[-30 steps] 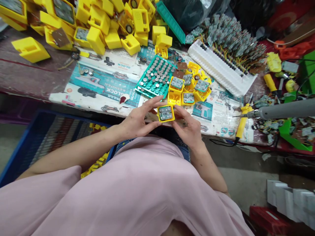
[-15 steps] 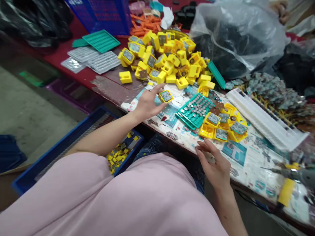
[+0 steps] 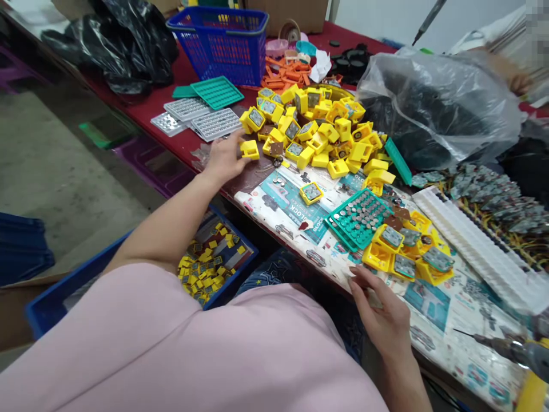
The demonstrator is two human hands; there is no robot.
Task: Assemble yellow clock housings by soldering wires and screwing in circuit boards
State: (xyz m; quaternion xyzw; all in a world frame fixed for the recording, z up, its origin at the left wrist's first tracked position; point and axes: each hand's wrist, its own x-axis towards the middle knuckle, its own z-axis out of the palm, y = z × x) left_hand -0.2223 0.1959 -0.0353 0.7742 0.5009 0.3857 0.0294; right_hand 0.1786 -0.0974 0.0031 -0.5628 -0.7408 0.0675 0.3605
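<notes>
My left hand [image 3: 226, 157] is at the left end of the yellow pile, its fingers apart around a lone yellow housing [image 3: 249, 150]. Its fingertips are beside that piece, not closed on it. My right hand [image 3: 381, 303] rests at the table's front edge with fingers spread and nothing in it. Between the hands, a yellow housing with a grey insert [image 3: 311, 193] lies on the printed sheet. A green tray of small round metal parts [image 3: 360, 217] stands right of it, beside a cluster of yellow housings [image 3: 377, 256]. The large pile of yellow housings [image 3: 319, 141] lies behind.
A blue basket [image 3: 223, 51], grey trays [image 3: 217, 123] and orange parts [image 3: 287, 73] stand farther back. At right are a white rack [image 3: 476, 246], a clear bag [image 3: 441, 109] and a screwdriver [image 3: 506, 346]. Another person's hand [image 3: 514, 80] shows top right. A blue crate [image 3: 240, 269] sits below.
My left hand has moved left, from beside the housing with the grey insert to the lone yellow housing. The insert piece stays on the sheet. The camera view has shifted; my right hand remains near the edge.
</notes>
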